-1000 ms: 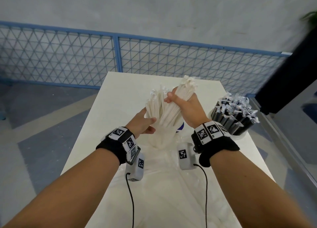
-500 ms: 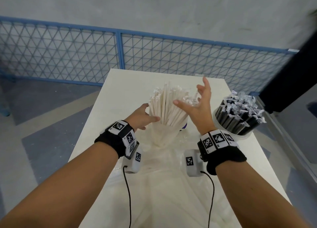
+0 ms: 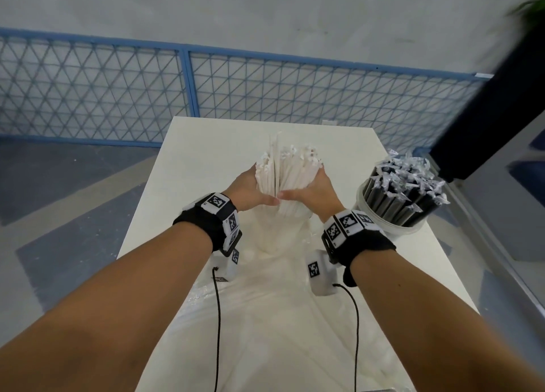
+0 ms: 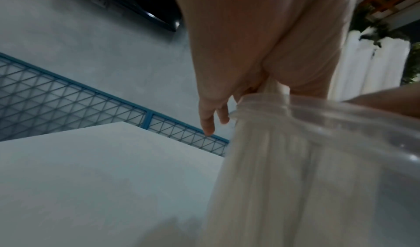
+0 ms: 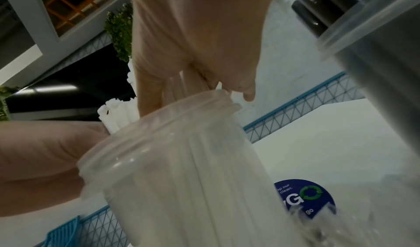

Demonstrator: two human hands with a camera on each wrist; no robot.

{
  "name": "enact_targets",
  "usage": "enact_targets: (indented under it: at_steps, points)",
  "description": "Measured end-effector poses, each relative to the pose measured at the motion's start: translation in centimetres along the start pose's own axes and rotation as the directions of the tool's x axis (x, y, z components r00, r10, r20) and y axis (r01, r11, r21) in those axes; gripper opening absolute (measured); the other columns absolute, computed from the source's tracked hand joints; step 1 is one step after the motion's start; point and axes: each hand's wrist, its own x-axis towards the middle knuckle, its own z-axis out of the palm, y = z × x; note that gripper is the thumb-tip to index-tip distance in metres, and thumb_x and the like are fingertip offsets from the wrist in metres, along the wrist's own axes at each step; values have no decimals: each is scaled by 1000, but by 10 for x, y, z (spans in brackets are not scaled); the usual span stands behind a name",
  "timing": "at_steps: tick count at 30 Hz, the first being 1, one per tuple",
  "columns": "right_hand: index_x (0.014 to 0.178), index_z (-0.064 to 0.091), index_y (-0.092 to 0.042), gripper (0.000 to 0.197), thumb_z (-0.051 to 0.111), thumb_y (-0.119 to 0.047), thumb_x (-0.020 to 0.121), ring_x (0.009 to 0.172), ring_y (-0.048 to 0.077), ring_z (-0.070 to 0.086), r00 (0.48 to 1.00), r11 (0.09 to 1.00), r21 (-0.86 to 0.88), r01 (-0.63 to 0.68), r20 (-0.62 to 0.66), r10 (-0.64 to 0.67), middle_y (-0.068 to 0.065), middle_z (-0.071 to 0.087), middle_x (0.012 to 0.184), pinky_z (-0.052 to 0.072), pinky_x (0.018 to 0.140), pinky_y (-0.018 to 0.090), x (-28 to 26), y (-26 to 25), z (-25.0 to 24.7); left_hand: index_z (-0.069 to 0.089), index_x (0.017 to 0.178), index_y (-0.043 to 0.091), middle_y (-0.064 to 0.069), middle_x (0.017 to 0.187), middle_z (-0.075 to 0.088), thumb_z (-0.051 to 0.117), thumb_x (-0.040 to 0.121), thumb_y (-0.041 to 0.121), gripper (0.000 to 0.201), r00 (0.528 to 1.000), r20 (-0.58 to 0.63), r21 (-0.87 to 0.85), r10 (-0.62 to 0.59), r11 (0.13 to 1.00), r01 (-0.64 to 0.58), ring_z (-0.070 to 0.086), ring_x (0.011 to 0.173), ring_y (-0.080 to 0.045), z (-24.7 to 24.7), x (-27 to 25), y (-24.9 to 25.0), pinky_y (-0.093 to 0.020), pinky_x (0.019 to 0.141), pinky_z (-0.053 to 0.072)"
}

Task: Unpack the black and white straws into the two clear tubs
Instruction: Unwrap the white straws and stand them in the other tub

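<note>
Head view: my right hand (image 3: 314, 189), spread wide a moment ago, now cups the white straws (image 3: 290, 170) opposite my left hand (image 3: 249, 189). Both hands wrap the bundle standing in the near clear tub (image 3: 280, 238). The black straws (image 3: 404, 188) fill the other tub (image 3: 380, 225).

Left wrist: my fingers (image 4: 206, 118) hug the bundle above the rim.

Right wrist: same clasp. I judge this is squaring up, late in the job.

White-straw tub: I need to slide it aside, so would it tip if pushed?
Probably top-heavy: the white straws stand well above the rim of the clear tub. Likely light, being thin plastic, so push low. Straws may splay once the left hand and right hand release.
</note>
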Motion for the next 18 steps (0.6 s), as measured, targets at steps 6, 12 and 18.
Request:
enact_targets:
  at_steps: [6, 12, 18]
  points:
    - [115, 54, -9, 65, 85, -4, 57, 102, 16, 57, 997, 1000, 12, 20, -71, -19, 2, 62, 107, 48, 87, 31, -1, 1, 6, 21, 143, 20, 3, 136, 44, 83, 61, 19, 102, 997, -62, 31, 51, 998, -49, 43, 125, -18, 5, 1, 2, -41, 107, 37]
    - [109, 58, -8, 57, 84, -2, 59, 98, 17, 66, 987, 976, 165, 142, -94, -127, 6, 69, 103, 55, 86, 37, -9, -11, -4, 27, 136, 20, 1, 117, 59, 77, 72, 10, 82, 986, -75, -67, 147, 986, -152, 59, 108, -19, -4, -3, 15, -32, 91, 49]
    - [122, 40, -26, 81, 85, -3, 59, 111, 10, 46, 945, 935, 140, 325, -10, -327, 1, 46, 119, 41, 98, 19, -12, -10, -13, 10, 145, 26, 2, 127, 39, 83, 64, 11, 109, 980, -34, -63, 198, 978, -200, 45, 118, -14, -8, -11, 20, -25, 97, 40]
